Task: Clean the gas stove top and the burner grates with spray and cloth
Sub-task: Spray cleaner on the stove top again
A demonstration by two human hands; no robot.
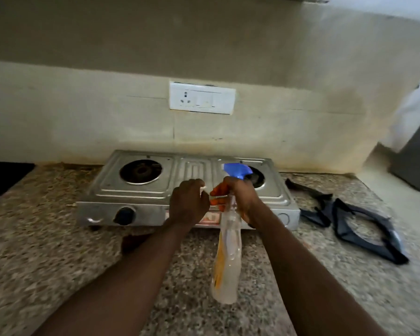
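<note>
Your right hand (240, 197) grips the spray bottle (227, 258) at its neck — light, slick plastic; your left hand (188, 202) is clenched, seemingly on something small and white.

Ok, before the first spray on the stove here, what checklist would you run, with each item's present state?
1. Grates off the stove and on the counter to its right: ok.
2. Spray bottle in the right hand: ok.
3. Nozzle open and aimed at the stove: cannot tell.
4. Cloth ready: cannot tell; the left hand is closed with only a small white bit showing.
5. Burners unlit: ok, no flame visible.
</note>
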